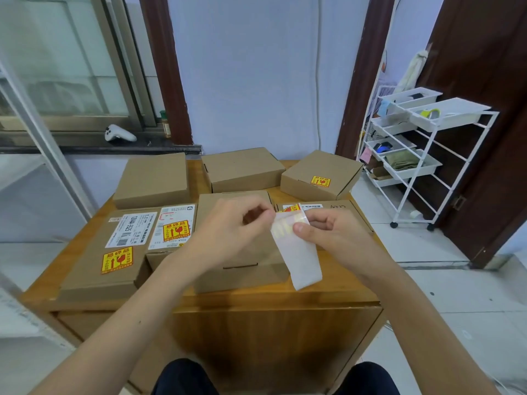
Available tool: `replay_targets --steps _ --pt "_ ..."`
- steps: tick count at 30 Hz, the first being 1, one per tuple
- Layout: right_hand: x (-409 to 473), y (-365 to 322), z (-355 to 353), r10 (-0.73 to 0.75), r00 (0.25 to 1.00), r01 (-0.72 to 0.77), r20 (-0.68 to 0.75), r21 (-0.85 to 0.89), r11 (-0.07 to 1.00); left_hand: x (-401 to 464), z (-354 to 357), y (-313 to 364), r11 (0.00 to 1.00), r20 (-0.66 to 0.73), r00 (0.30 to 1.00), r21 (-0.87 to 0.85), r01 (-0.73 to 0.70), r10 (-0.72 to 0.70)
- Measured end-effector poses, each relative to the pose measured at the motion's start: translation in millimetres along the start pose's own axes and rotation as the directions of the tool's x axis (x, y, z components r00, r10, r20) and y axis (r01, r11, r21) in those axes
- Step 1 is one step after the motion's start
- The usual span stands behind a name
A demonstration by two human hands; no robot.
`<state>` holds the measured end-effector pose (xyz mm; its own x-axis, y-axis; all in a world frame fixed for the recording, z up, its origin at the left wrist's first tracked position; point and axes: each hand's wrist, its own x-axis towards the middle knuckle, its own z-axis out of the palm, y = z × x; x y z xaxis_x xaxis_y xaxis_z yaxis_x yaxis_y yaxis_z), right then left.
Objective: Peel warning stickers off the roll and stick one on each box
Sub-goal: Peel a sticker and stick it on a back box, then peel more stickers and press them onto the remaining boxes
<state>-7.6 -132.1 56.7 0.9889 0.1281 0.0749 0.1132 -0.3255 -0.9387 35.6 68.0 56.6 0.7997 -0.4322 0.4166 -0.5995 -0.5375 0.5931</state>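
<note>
Above the near edge of the wooden table [256, 302], both hands meet over a plain cardboard box [242, 269]. Left hand [225, 232] has its fingers curled in, thumb and fingertips pinched at the top edge of a sticker strip [296, 252]. Right hand [333, 232] pinches the same strip from the other side, thumb pressed on its upper part. A yellow sticker shows faintly through the backing between the two hands, and the bare white tail of the strip hangs down below the right thumb, curling over the front of the box.

Left of the left hand lie a flat box [105, 258] with a white shipping label and a yellow warning sticker [117, 260], and beside it a smaller box [174, 232] bearing another yellow sticker. Just beyond the right hand, a labelled box [342, 208] shows a sticker corner at its edge.

Farther off stand three more boxes; the rightmost one [319, 175] carries a sticker on its front face.
</note>
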Motion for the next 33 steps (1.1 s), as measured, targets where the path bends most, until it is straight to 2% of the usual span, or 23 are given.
replay_targets --steps 3,7,13,17,26,29,31,33 --pt "8.2 -10.2 7.3 -0.036 0.999 0.036 0.023 0.012 0.999 1.0 -11.1 -6.9 0.973 -0.02 0.99 -0.188 0.133 -0.139" --pt "23.6 -20.0 22.3 -0.081 0.996 0.079 0.043 0.059 0.995 -1.5 -31.6 -15.9 0.923 -0.086 0.974 -0.345 0.17 -0.211" --pt "48.6 -28.1 58.4 -0.11 0.991 0.1 0.074 0.13 0.986 -14.1 -55.2 -31.3 0.869 -0.16 0.948 -0.462 0.176 -0.277" --pt "66.1 -28.0 79.5 -0.124 0.986 0.106 0.115 0.154 0.982 -20.5 -65.3 -50.7 0.793 -0.192 0.907 -0.573 0.207 -0.375" --pt "102.9 -22.4 101.4 -0.087 0.97 0.054 0.225 0.148 0.987 -11.9 -79.4 -117.7 0.606 -0.14 0.836 -0.752 0.259 -0.531" --pt "113.5 -20.5 103.6 -0.07 0.971 0.032 0.227 0.166 0.986 3.5 -90.0 -148.1 0.524 -0.136 0.775 -0.806 0.275 -0.617" --pt "118.5 -19.5 103.7 -0.058 0.969 0.018 0.241 0.165 0.986 15.1 -98.3 -171.3 0.523 -0.17 0.725 -0.801 0.294 -0.667" --pt "123.5 -19.2 103.1 -0.061 0.965 0.02 0.256 0.157 0.987 25.4 -103.8 -193.4 0.602 -0.235 0.699 -0.723 0.339 -0.675"
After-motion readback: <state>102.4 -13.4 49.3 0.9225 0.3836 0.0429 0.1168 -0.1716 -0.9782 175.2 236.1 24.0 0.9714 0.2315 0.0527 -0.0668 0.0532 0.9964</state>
